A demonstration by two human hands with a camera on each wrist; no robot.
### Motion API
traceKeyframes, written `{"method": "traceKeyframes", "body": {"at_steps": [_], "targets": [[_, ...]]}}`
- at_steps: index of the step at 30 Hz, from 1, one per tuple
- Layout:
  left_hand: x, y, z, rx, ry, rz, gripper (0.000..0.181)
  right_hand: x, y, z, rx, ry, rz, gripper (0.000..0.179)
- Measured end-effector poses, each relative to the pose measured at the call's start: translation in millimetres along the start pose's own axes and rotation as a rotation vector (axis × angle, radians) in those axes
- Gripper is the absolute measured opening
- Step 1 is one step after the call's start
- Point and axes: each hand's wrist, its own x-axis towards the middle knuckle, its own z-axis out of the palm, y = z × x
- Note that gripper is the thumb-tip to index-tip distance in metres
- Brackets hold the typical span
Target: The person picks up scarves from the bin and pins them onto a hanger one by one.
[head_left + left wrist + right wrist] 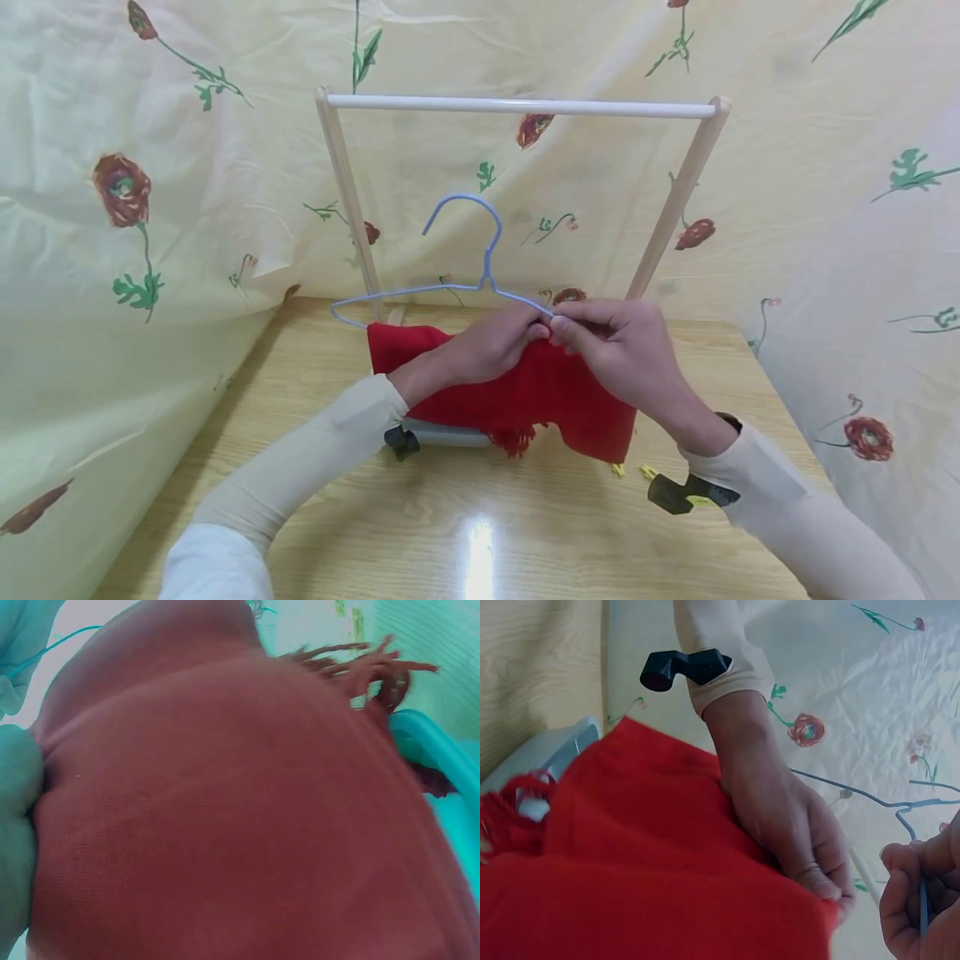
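A red fringed scarf (pixel 465 400) hangs over the table in front of me, its tassels at the lower middle in the head view. My left hand (pixel 491 343) pinches the scarf's upper edge near the middle; the right wrist view shows the thumb on the cloth. Above the cloth stands a thin blue wire hanger (pixel 488 265), hook up and curving left. The right sloping arm of the hanger is pinched between thumb and fingers of my right hand (pixel 637 350). Both hands are close together. Behind the scarf, the hanger's lower part is hidden.
A wooden rack with a white rail (pixel 517 106) stands at the back of the table. Partly covered by the scarf is a grey-blue bin (pixel 450 435). Small yellow pieces (pixel 648 472) lie near my right wrist. Flower-patterned sheeting (pixel 225 167) surrounds the table (pixel 420 517).
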Motion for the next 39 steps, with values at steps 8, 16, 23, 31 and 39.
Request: {"method": "traceKeyframes", "body": {"at_steps": [8,16,23,31,39], "targets": [[-1.3,-5.0,3.3,0.193,0.324,0.104,0.008,-4.7,2,2,0.057,-0.05,0.071,0.018],[-3.4,-5.5,11.5,0.435,0.124,0.27,0.019,7.1,3,-7,0.045,0.035,0.119,0.015],[-8.8,-1.8,5.1,0.358,0.008,0.155,0.023,12.6,-2,-13,0.041,0.035,0.164,0.014],[-16.5,-3.7,-6.0,0.352,-0.131,-0.032,0.034,11.6,-2,-16,0.037,0.025,0.181,0.015],[-24.7,-13.4,-6.2,0.303,-0.036,0.121,0.028,7.3,1,-15,0.053,0.004,0.199,0.018]]}}
